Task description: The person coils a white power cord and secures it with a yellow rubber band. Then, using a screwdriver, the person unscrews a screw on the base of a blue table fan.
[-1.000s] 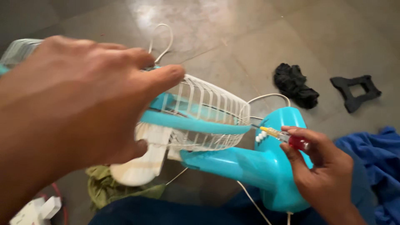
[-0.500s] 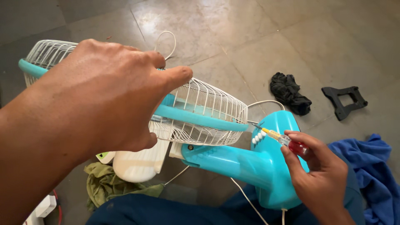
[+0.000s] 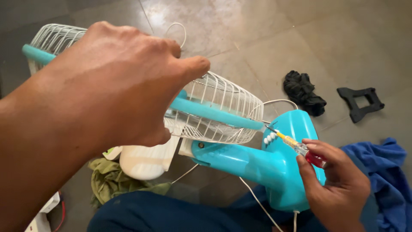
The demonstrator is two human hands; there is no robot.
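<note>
While the left hand (image 3: 116, 90) gripped the white wire cage (image 3: 223, 109) of a turquoise table fan (image 3: 253, 163), the right hand (image 3: 337, 184) pinched a red-handled screwdriver (image 3: 300, 149), tip at the fan's base; black cloth (image 3: 305, 92) lay beyond on the floor (image 3: 266, 38).

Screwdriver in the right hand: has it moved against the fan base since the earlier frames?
No. The screwdriver in the right hand keeps its tip beside the white buttons on the turquoise fan base.

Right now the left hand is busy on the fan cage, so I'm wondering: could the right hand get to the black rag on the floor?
Probably, but not freely: the right hand holds a screwdriver, though bare floor lies toward the rag.
</note>
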